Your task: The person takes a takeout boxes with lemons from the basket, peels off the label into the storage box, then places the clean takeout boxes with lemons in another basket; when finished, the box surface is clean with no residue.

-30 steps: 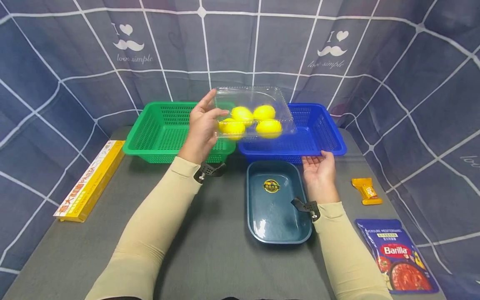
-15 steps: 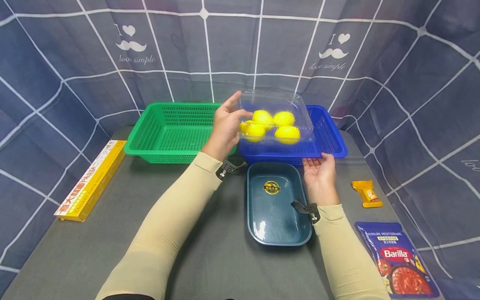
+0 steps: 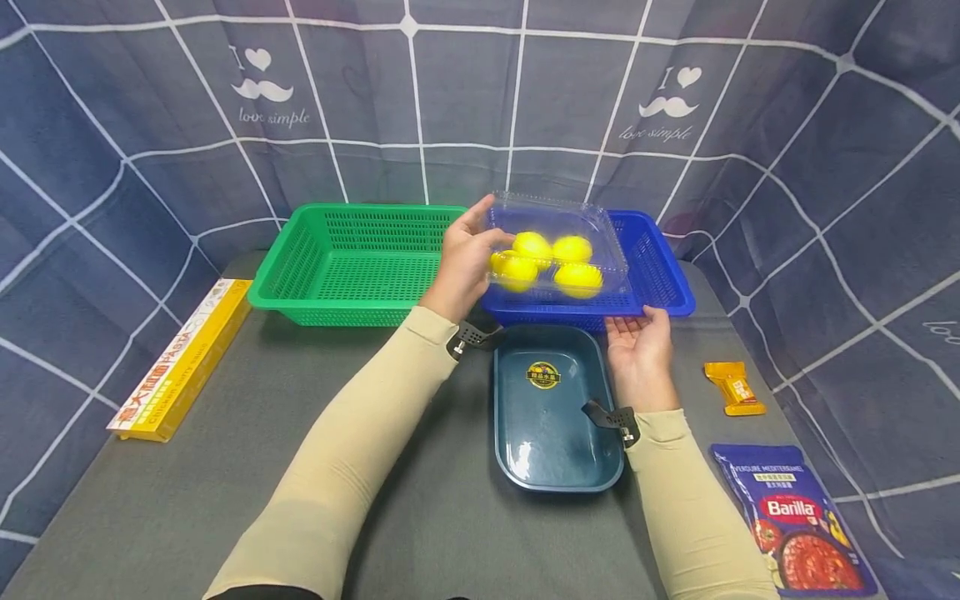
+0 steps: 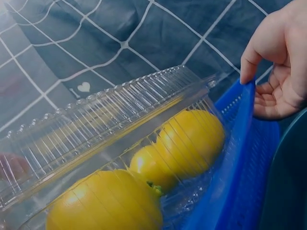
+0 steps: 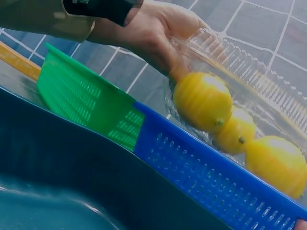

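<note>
My left hand [image 3: 465,265] grips the left end of a clear plastic clamshell box [image 3: 555,215] with several yellow lemons [image 3: 577,281] inside. The box is tilted and sits low over the blue basket [image 3: 666,271], partly within its outline; whether it touches the basket floor I cannot tell. At the basket's front right rim, my right hand [image 3: 641,358] pinches the edge, thumb over the top and fingers against the outside. The left wrist view shows this pinch on the blue rim [image 4: 247,98]. In the right wrist view the lemons [image 5: 202,101] lie just above the basket wall.
A green basket [image 3: 352,312] stands left of the blue one. In front of the blue basket lies a dark teal tray [image 3: 555,442]. A yellow pasta box [image 3: 187,358] is at far left; an orange packet [image 3: 735,387] and a Barilla pouch [image 3: 795,517] are at right.
My left hand has carried the box of lemons rightward from between the baskets to over the blue one, then lowered it slightly. My right hand has stayed on the rim.
</note>
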